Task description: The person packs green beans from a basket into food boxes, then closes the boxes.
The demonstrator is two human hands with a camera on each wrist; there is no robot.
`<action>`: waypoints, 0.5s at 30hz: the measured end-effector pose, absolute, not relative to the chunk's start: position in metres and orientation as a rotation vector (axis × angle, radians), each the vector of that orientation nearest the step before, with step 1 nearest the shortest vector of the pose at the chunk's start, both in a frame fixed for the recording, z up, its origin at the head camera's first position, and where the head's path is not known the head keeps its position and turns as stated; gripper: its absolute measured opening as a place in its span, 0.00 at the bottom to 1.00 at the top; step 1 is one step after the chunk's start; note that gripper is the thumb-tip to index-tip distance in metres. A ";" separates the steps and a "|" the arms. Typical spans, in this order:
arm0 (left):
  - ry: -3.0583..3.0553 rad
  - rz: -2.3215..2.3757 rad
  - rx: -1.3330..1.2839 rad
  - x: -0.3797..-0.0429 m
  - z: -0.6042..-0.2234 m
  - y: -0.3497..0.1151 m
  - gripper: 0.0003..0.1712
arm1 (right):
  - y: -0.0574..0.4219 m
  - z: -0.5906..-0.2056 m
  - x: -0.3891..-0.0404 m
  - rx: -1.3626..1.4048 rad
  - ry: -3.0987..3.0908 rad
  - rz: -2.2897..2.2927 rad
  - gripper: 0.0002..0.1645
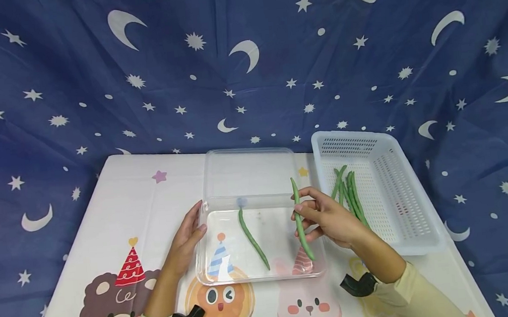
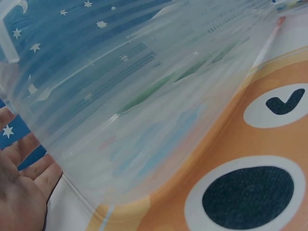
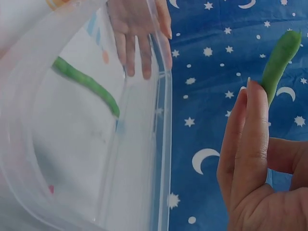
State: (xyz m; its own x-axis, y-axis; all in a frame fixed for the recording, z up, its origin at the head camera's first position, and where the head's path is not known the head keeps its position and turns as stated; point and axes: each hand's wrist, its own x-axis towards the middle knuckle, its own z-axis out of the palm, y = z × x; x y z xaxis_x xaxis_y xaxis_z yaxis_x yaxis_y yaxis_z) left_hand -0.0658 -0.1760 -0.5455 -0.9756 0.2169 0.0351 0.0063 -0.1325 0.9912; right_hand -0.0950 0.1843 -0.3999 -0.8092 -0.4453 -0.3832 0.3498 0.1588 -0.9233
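Between the thumb and fingers of my right hand (image 1: 332, 217), a green bean (image 1: 303, 224) is pinched over the right part of a clear plastic container (image 1: 263, 279). Its tip sticks up beyond the fingers in the right wrist view. Another green bean (image 1: 252, 238) lies slanted on the container's floor, left of the middle. My left hand (image 1: 186, 246) rests against the container's left wall; its fingers (image 3: 137, 53) show straight through the plastic in the right wrist view. The container's clear lid (image 1: 250, 171) is folded back behind it.
A white perforated basket (image 1: 419, 205) stands to the right, with several green beans (image 1: 353, 195) lying along its left side. The table (image 1: 101, 205) has a white cloth printed with cartoon animals. A dark blue curtain (image 1: 249, 94) with moons and stars hangs behind.
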 end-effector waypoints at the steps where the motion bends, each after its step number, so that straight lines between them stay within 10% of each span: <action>1: 1.968 2.248 0.258 -0.066 -0.545 -0.176 0.37 | 0.183 -0.400 -0.095 -0.093 1.839 -1.714 0.22; 15: 1.966 2.251 0.230 -0.066 -0.547 -0.176 0.37 | 0.170 -0.396 -0.096 -0.134 1.857 -1.686 0.21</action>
